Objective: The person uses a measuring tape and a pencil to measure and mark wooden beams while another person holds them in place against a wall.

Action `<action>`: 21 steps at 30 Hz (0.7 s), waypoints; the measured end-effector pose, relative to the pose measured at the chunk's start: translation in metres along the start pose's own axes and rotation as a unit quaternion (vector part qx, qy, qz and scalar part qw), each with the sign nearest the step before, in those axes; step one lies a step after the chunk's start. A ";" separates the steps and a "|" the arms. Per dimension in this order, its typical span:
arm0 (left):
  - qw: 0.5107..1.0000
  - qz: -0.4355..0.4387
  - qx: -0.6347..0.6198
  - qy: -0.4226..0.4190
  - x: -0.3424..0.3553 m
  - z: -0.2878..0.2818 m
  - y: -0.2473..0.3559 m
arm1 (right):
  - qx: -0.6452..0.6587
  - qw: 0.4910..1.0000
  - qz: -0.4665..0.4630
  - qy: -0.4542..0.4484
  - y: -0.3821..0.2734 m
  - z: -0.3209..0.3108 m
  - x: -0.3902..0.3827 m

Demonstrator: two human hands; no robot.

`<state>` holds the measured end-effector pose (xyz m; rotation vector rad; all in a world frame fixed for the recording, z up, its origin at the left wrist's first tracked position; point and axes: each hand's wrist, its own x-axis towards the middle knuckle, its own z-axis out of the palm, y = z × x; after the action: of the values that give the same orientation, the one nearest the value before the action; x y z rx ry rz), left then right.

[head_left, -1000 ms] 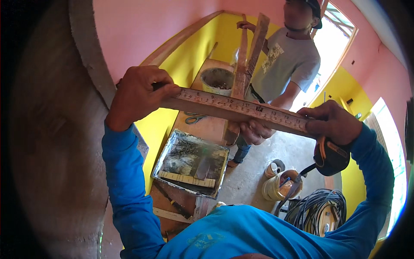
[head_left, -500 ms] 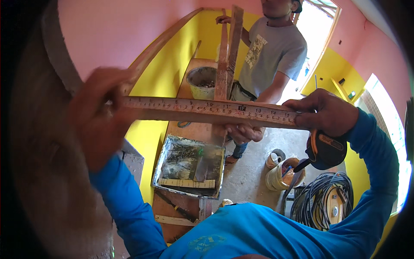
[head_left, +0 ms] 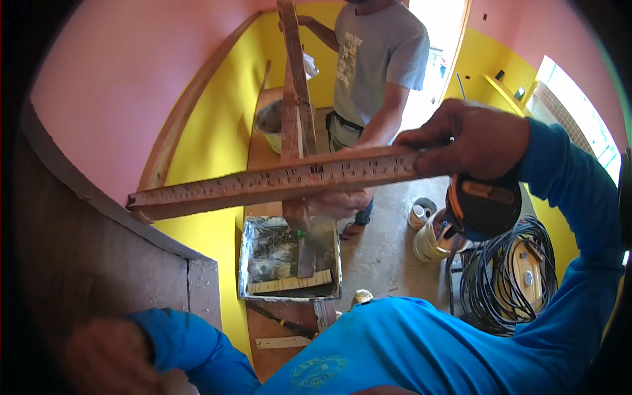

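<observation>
A wooden batten [head_left: 224, 203] slants across the middle, its left end lower and close to the ledge by the pink wall. Along its face lies the extended tape measure blade [head_left: 263, 178]. My right hand [head_left: 474, 141] is closed round the right end, pinching blade and batten together, while the black-and-orange tape case [head_left: 486, 205] hangs just under it. Low at the left, my left hand [head_left: 108, 355] is away from the batten and smeared by motion, so its fingers cannot be read. A co-worker's hand [head_left: 339, 203] touches the batten from beneath.
A co-worker in a grey shirt [head_left: 382, 59] stands opposite, beside upright wooden pieces [head_left: 291, 99]. Below are a grimy tray [head_left: 242, 263] of nails and a bucket [head_left: 268, 135] on a bench. Right lie a coiled black cable [head_left: 484, 283] and another bucket [head_left: 428, 242]; left, a ledge [head_left: 131, 234].
My left hand has let go of the left end and dropped down to the lower left. The batten and tape now tilt, left end lower. The view has shifted.
</observation>
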<state>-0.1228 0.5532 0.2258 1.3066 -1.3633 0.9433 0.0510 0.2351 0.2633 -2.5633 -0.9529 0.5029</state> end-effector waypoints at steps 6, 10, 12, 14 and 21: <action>0.920 -0.383 -0.038 0.077 -0.001 0.012 -0.067 | -0.018 0.999 0.035 -0.021 -0.003 0.001 -0.007; 0.965 -0.195 0.132 -0.118 0.010 0.022 -0.103 | -0.012 1.000 -0.011 -0.010 0.000 0.003 -0.008; 0.969 -0.163 0.141 -0.124 0.012 0.038 -0.106 | 0.013 0.999 0.032 -0.031 -0.008 0.002 -0.009; 0.928 -0.360 0.091 0.018 0.015 0.058 -0.113 | 0.037 0.998 0.038 -0.037 -0.008 0.000 -0.006; 0.946 -0.293 0.040 -0.133 0.016 0.036 -0.137 | 0.065 0.997 0.039 -0.019 -0.003 0.001 -0.006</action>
<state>0.0089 0.4986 0.2205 1.8148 -1.0321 0.4243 0.0446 0.2329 0.2649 -2.4892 -0.8083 0.6156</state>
